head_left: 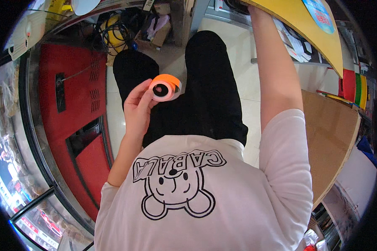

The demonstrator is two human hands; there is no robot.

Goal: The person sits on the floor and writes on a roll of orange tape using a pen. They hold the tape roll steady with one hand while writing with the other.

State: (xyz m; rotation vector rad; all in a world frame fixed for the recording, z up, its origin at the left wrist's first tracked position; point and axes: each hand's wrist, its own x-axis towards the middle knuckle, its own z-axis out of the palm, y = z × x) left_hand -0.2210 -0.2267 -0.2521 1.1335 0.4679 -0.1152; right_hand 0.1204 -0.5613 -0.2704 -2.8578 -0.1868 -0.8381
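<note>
One orange tape roll [166,87] sits pinched in the left hand [138,109] above the legs. The right arm reaches up past the yellow tabletop [310,35]; its grip is hidden, so I cannot tell.

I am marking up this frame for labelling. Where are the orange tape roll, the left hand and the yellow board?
orange tape roll [165,87], head view, on its flat side face.
left hand [137,109], head view, on the palm.
yellow board [299,19], head view, on its bare underside.

The right hand is hidden — gone behind the yellow board [305,25] at the top edge.
</note>
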